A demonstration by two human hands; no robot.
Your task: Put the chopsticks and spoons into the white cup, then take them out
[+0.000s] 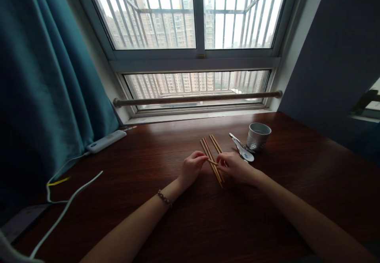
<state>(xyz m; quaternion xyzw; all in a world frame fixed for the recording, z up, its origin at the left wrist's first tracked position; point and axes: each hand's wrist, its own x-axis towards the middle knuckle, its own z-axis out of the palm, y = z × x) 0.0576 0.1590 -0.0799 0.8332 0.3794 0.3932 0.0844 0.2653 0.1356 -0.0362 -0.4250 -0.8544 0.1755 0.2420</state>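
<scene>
Between my two hands runs a short visible length of a light wooden chopstick (212,162). My left hand (191,169) pinches its left end between thumb and fingers. At the other end, my right hand (234,166) is closed on it; part of the chopstick is hidden by the fingers. Beneath lie several more wooden chopsticks (207,146), side by side and slanting on the table. Just past my right hand, a white spoon (247,154) lies with other slim metal cutlery (236,137) against a grey utensil holder (259,137), which stands upright with small holes near its base.
The dark red-brown wooden table (166,148) reaches the barred window. A white power strip (107,141) lies by the blue curtain (59,65) at left. A white cable (69,203) curves over the left side. A rail (196,99) crosses the lower window.
</scene>
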